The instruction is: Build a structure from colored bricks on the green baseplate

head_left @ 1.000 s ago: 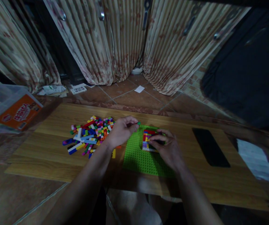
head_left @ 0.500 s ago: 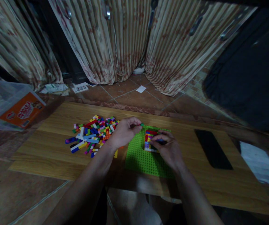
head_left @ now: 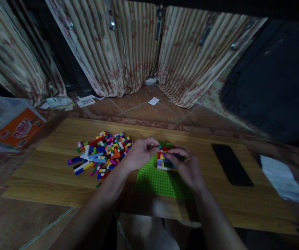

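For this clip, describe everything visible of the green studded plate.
The green plate is a thin sheet covered in rows of small studs, plastic by its look. It lies flat on the wooden table, right of the loose brick pile. A multicoloured brick structure sits on it. The left hand covers its far left corner; the right hand hides part of its right side. Whether either hand touches it is unclear.

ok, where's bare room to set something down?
Bare: tabletop from its left edge to the brick pile, and between right hand and black slab; near half of green baseplate. Crowded: the pile; the baseplate's far half, where left hand and right hand are at the brick build.
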Demonstrator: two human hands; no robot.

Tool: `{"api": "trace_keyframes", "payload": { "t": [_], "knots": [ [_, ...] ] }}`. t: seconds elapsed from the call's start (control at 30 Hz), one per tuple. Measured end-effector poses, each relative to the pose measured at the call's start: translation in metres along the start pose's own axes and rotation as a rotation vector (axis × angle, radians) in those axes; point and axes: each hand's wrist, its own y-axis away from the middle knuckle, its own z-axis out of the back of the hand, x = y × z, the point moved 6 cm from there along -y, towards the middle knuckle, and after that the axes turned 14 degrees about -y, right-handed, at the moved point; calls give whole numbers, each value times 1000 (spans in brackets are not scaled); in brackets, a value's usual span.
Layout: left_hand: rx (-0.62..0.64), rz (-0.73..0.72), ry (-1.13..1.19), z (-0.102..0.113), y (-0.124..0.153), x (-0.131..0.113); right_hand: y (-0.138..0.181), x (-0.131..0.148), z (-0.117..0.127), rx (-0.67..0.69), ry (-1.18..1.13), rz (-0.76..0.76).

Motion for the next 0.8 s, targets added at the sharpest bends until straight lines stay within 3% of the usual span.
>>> {"api": "trace_keyframes", "payload": {
  "t": [0.1,0.27,0.5,0.8],
  "knots": [
    [30,-21,12,-5,0,-1,0,10,1,-41,15,70],
    [58,-49,-16,-15,-1,-2,1,19,-7,4,50,116],
    [4,-69,-75,-18,3,-12,3,22,-10,-13,18,126],
    [-52,15,-70,-20,5,-11,9,38,-9,-43,265,325]
  ]
}}
